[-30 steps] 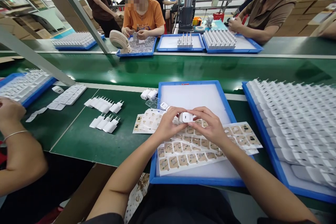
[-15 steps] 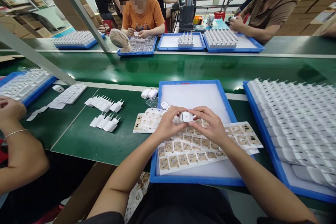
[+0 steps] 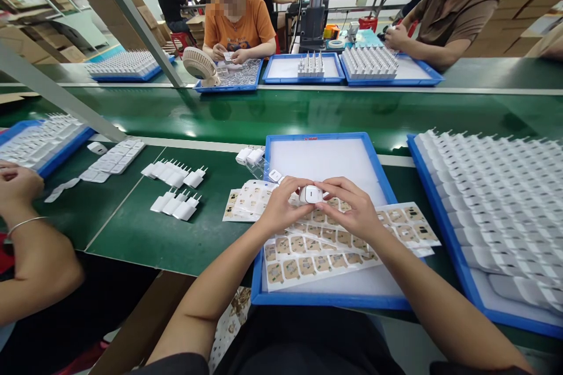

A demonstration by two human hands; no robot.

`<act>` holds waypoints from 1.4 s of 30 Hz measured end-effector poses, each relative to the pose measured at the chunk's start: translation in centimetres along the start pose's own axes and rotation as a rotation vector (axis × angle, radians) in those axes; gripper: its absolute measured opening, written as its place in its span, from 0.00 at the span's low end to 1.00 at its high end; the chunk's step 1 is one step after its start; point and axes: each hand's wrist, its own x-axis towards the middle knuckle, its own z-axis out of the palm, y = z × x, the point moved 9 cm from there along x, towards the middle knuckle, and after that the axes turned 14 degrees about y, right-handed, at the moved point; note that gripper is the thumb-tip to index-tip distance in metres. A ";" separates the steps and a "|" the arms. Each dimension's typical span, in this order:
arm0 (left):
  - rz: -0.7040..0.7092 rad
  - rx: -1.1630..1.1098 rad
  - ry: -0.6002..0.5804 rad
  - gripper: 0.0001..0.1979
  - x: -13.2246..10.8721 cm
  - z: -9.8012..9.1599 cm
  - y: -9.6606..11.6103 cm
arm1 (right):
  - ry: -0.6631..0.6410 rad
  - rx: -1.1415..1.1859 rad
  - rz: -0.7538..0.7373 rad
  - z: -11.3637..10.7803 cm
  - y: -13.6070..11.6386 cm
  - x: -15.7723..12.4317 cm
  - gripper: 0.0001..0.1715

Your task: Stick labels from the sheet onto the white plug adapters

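Note:
Between my two hands is a white charger plug, its port face turned toward me. My left hand grips its left side with thumb and fingers, while my right hand pinches it from the right. Below them, sheets of tan die-cut stickers lie across a blue-rimmed tray. More white sticker sheets sit left of my left hand. Just behind that hand, a small white charger rests by the tray's left edge.
At right, a blue tray holds rows of white chargers. Several plugs with pins stand on the green table to the left. A co-worker's arm is at far left. Across the green belt, people sit behind other trays.
My hands and the charger keep almost the same place and pose. The view has shifted very slightly; nothing was taken up or let go.

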 end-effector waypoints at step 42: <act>-0.504 -0.540 -0.171 0.28 -1.9 3.3 -3.3 | -0.016 -0.018 -0.168 0.4 -2.0 -0.3 0.28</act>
